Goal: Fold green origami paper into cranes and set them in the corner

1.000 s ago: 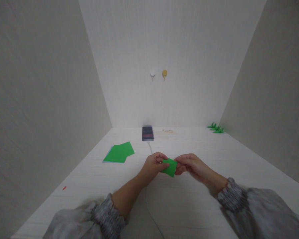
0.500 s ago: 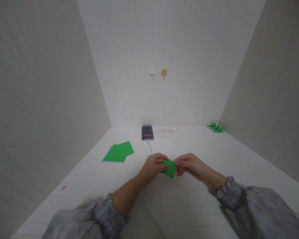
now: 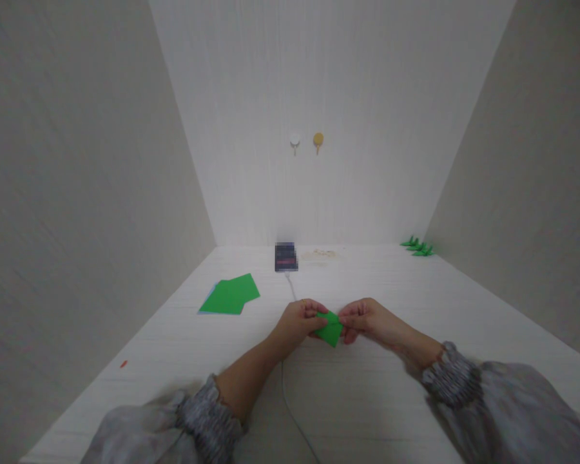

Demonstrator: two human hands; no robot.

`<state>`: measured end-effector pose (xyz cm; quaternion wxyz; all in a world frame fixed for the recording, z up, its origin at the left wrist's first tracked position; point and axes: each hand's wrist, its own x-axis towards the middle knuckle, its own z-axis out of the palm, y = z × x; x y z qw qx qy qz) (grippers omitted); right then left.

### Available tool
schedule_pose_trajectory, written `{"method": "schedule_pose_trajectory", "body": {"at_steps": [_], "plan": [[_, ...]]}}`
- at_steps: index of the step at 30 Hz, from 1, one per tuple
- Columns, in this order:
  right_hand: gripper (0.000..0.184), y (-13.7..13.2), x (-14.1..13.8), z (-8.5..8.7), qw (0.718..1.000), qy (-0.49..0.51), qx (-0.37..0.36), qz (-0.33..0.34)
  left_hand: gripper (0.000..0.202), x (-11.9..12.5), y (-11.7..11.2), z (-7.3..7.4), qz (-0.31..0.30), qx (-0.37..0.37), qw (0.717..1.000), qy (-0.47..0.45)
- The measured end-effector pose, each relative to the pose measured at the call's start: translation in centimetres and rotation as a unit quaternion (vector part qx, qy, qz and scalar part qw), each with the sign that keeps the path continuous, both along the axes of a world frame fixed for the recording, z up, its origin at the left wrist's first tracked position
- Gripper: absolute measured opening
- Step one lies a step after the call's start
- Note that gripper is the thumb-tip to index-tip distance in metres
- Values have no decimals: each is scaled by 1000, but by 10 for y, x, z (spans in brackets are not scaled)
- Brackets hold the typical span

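A small folded piece of green paper [image 3: 330,332] is held between my two hands, just above the table. My left hand [image 3: 302,320] pinches its left side, thumb on top and fingers behind. At the paper's upper right corner, my right hand [image 3: 365,319] grips the edge between thumb and forefinger. A crease line runs across the paper near the top; its underside is hidden. Several green sheets of paper [image 3: 227,298] lie overlapping on the table to the left, with a pale blue edge showing beneath.
Folded green paper pieces [image 3: 418,247] sit in the far right corner. A dark device [image 3: 286,257], blurred out, stands near the back wall, its white cable [image 3: 290,406] running under my left arm. Two hooks [image 3: 318,140] hang on the wall. A small orange-red piece [image 3: 124,364] lies at left.
My right thumb and fingers have shifted slightly at the paper's corner, and a crease now shows along its upper part. My left hand has stayed nearly still.
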<state>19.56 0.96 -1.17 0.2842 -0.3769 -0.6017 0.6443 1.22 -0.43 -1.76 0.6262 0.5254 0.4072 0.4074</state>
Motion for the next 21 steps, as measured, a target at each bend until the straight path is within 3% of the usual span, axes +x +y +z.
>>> {"method": "schedule_pose_trajectory", "body": {"at_steps": [8, 13, 21], "plan": [[23, -1, -3, -4, 1000, 19, -9, 18, 28, 5, 2, -4, 40, 66, 993, 88], [27, -1, -2, -2, 998, 51, -26, 26, 25, 4, 3, -5, 49, 86, 991, 86], [29, 0, -1, -3, 1000, 17, -17, 6, 27, 2, 4, -8, 58, 108, 988, 91]]}}
